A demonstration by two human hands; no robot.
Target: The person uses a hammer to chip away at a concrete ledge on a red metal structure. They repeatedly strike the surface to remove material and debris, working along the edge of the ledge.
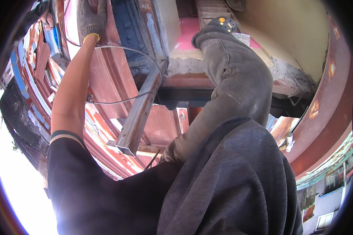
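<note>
My left arm reaches up the left side of the head view. My left hand [92, 20], in a grey knitted glove with a yellow cuff edge, is at the top edge over a reddish metal sheet [110, 74]. Its fingertips are cut off by the frame, so I cannot tell what it grips, if anything. A thin grey cable [139, 51] runs by my wrist and loops to the right. Below it, a rusty square metal tube [139, 113] slants with its hollow end toward me. My right hand is out of view.
My grey-trousered leg [243, 78] stretches toward a pink surface [187, 33], ending in a dark clog [223, 24] with yellow charms. Broken concrete [184, 65] edges the wall. Corrugated sheets [102, 137] lie below. Part of another person [48, 19] shows top left.
</note>
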